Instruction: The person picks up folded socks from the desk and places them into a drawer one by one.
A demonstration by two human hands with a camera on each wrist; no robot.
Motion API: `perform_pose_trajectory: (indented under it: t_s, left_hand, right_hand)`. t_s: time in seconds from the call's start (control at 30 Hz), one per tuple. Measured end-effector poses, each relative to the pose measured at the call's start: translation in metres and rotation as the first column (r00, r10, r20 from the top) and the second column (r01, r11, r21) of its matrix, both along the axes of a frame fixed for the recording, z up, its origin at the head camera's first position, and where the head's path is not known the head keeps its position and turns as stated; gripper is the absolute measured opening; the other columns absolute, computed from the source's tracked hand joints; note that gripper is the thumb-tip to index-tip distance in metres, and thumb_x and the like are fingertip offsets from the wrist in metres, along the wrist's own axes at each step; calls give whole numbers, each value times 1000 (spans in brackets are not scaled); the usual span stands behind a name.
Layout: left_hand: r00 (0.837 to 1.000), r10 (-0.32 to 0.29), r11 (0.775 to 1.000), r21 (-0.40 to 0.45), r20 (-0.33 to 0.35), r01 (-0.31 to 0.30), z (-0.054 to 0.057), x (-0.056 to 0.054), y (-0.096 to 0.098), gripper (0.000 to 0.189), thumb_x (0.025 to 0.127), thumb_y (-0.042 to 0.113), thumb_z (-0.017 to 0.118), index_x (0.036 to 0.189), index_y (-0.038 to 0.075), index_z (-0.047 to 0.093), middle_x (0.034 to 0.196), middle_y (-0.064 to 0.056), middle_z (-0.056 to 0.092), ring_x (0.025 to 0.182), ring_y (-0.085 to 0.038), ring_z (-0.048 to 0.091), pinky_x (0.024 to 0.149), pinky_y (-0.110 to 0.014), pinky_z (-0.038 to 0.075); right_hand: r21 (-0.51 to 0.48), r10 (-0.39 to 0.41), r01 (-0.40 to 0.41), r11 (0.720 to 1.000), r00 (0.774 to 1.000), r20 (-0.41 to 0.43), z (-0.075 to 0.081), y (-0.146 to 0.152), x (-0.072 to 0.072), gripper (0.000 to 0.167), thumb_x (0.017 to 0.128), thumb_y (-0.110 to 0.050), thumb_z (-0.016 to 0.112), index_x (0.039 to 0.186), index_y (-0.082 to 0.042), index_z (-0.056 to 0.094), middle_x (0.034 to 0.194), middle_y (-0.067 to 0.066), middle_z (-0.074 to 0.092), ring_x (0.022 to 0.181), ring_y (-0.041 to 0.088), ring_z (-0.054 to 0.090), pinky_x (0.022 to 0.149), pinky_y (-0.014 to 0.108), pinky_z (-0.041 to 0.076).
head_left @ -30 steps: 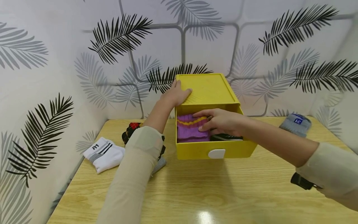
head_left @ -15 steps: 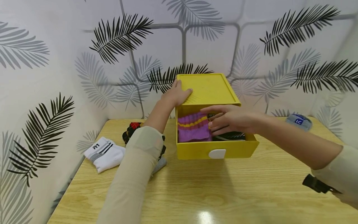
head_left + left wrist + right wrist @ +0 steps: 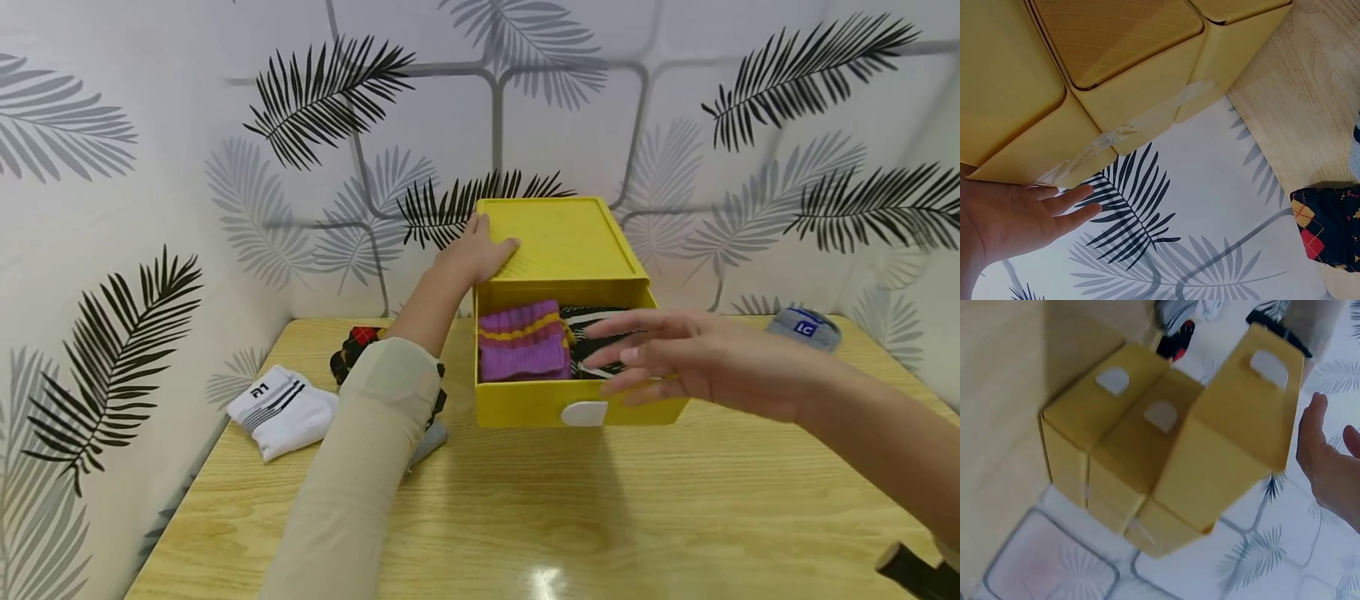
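Observation:
A yellow drawer unit (image 3: pixel 562 237) stands on the table with its top drawer (image 3: pixel 525 406) pulled out. Inside lie a folded purple sock (image 3: pixel 525 360) with orange stripes and, to its right, a black-and-white sock (image 3: pixel 592 321). My left hand (image 3: pixel 476 252) rests on the unit's left top edge, thumb on top; in the left wrist view its straight fingers (image 3: pixel 1075 219) lie alongside the side wall. My right hand (image 3: pixel 701 358) holds nothing; its relaxed fingers overlap the drawer's right front corner in the head view. In the right wrist view, that hand is apart from the drawer.
To the left lie a white sock (image 3: pixel 283 412) with black stripes, a dark sock with red patches (image 3: pixel 360 342) and a grey sock (image 3: pixel 429 442), partly hidden by my left sleeve. A grey-blue sock (image 3: pixel 806 329) lies at the back right. A patterned wall covering stands behind.
My right hand has let go of the purple sock and drawn back out of the drawer, rightward and toward me. My left hand has stayed on the unit.

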State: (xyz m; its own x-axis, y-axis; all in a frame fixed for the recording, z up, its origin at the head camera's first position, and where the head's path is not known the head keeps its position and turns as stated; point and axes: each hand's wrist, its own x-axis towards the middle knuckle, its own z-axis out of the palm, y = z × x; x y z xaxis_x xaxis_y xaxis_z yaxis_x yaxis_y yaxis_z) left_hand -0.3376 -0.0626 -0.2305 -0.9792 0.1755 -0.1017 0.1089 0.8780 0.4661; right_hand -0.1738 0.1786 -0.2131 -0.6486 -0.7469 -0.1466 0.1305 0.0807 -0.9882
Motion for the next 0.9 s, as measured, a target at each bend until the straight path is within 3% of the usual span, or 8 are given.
perform_pose_trajectory:
  t_s: [0.1,0.2,0.3,0.4,0.57,0.7,0.77,0.9]
  left_hand:
    - [1000,1,1000,3,-3,-1,0,0,1,74,94,55,29,149,17,-4,153,1,-8,136,-30,13,106,-48,16]
    - [1000,0,1000,6,-1,0,-1,0,1,75,94,56,29,149,17,-3,153,2,-9,136,-31,13,106,-48,15]
    - [1000,-1,1000,0,-3,1,-1,0,2,75,94,56,29,149,17,-3,153,1,-9,136,-31,13,106,-48,15]
    - [1000,1,1000,-11,-10,-1,-1,0,2,75,94,56,28,149,16,-3,153,1,-8,136,-30,13,106,-49,16]
    - [1000,-2,1000,-9,-13,2,-1,0,1,75,94,57,27,149,16,-3,153,0,-8,136,-31,13,106,-49,16]
    - [1000,-6,1000,-7,-15,6,-1,0,0,76,93,58,27,149,16,-3,153,0,-8,135,-31,14,105,-49,17]
    - [1000,-4,1000,-8,-14,4,-1,-1,0,76,93,59,26,149,16,-4,153,0,-8,136,-31,14,106,-49,17]
    - [1000,0,1000,-8,-7,0,-1,-2,0,76,93,59,26,149,16,-4,153,1,-8,136,-31,12,106,-49,16]
  right_hand:
    - [-107,100,-90,990,990,97,-20,-2,15,33,101,-8,34,131,-3,46,129,18,48,112,34,51,93,46,39]
    - [-145,138,-106,984,963,232,-41,-8,27,33,102,-14,31,126,-3,51,124,16,52,109,31,53,93,44,41]
    - [-123,100,-58,991,925,366,-58,-15,33,35,102,-24,33,122,-5,54,120,12,55,106,28,56,92,41,42]
    - [-102,54,-7,995,888,456,-70,-21,32,46,101,-35,33,128,-1,46,122,13,54,108,29,54,93,40,41]
    - [-111,-2,73,991,845,534,-77,-26,25,69,98,-48,31,141,5,22,129,14,49,114,29,49,97,39,37]
    - [-132,-10,103,986,823,568,-79,-27,22,72,98,-48,31,144,5,14,128,13,49,115,28,48,99,37,35]
    - [-144,-4,106,984,819,574,-80,-27,21,70,98,-47,31,143,4,16,128,13,49,115,28,48,99,37,34]
    - [-170,32,81,982,815,578,-79,-25,19,60,98,-48,28,134,-2,40,128,11,51,114,27,50,98,37,36]
